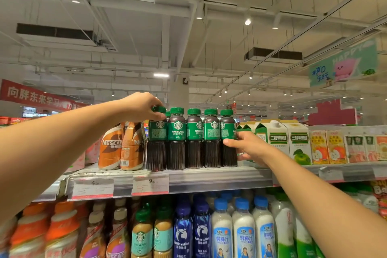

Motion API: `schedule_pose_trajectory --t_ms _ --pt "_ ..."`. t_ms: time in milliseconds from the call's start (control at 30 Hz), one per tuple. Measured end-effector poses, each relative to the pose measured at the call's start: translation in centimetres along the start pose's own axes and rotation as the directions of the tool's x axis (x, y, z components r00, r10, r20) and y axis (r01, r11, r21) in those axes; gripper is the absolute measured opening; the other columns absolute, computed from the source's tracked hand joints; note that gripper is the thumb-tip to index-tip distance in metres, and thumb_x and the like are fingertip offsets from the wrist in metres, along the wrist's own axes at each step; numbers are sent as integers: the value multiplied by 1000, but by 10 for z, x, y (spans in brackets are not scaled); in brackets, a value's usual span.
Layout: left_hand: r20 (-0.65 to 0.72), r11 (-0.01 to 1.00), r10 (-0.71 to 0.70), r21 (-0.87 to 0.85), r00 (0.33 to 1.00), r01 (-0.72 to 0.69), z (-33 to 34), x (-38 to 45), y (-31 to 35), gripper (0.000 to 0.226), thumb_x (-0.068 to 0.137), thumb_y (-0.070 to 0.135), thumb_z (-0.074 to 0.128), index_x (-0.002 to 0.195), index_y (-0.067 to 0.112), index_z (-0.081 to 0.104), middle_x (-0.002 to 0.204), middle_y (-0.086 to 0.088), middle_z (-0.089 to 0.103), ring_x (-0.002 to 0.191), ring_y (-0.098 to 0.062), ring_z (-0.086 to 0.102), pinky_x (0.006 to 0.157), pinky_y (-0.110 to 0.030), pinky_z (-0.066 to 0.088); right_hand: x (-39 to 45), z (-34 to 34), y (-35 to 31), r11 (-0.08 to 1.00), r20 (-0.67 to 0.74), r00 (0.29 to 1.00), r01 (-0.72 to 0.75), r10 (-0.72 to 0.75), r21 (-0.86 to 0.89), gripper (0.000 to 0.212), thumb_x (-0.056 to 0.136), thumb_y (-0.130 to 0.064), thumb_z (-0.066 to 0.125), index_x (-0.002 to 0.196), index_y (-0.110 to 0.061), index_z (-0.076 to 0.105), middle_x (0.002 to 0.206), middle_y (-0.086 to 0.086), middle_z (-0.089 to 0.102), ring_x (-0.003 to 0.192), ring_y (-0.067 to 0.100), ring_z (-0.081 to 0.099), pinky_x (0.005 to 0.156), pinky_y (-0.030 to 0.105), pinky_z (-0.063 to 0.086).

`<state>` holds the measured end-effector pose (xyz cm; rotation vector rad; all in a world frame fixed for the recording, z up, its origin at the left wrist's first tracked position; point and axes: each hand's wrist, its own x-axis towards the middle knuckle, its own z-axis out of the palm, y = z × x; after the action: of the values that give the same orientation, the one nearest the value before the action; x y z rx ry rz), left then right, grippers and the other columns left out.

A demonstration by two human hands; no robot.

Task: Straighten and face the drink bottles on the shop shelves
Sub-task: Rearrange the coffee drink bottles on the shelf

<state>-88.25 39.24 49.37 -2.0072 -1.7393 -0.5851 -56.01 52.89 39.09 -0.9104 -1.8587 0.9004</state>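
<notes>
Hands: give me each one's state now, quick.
Left hand: grips the leftmost coffee bottle's green cap.
Right hand: thumb on the rightmost coffee bottle; grip unclear.
</notes>
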Motion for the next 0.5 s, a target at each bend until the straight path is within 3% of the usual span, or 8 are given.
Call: schedule_pose_trajectory --t_ms 133,300,400,500 --pt "2 1000 1 30 1000 -1 1 -4 4 47 98 44 61 137 18 61 119 -2 69 89 -15 62 61 -18 44 -1 2 2 999 -30 1000 1 -2 -38 38 92 -30 75 126 -17 64 110 -2 78 102 14 74 86 39 59" --pt "-9 995 -50 91 999 51 4 -9 13 47 102 44 54 141 18 55 127 -7 65 96 -22 60 74 -33 50 -6 7 -2 992 -52 999 -4 -3 -127 48 91 -40 74 133 -21 60 125 -3 69 112 14 64 98 40 52" --pt "-171 982 -48 172 984 77 10 -16 15 55 98 50 56 144 21 51 137 -8 60 115 -29 59 93 -46 53 -14 16 -4 962 -125 991 1 -37 -274 63 90 -51 72 141 -21 50 133 -3 60 118 19 57 94 36 45" --pt "-317 980 8 193 949 56 17 -30 22 51 97 44 59 142 22 53 143 -7 55 129 -31 50 103 -53 46 -27 29 -4 906 -272 950 27 -155 -422 71 91 -47 70 148 -17 41 145 4 56 129 27 54 99 39 43"
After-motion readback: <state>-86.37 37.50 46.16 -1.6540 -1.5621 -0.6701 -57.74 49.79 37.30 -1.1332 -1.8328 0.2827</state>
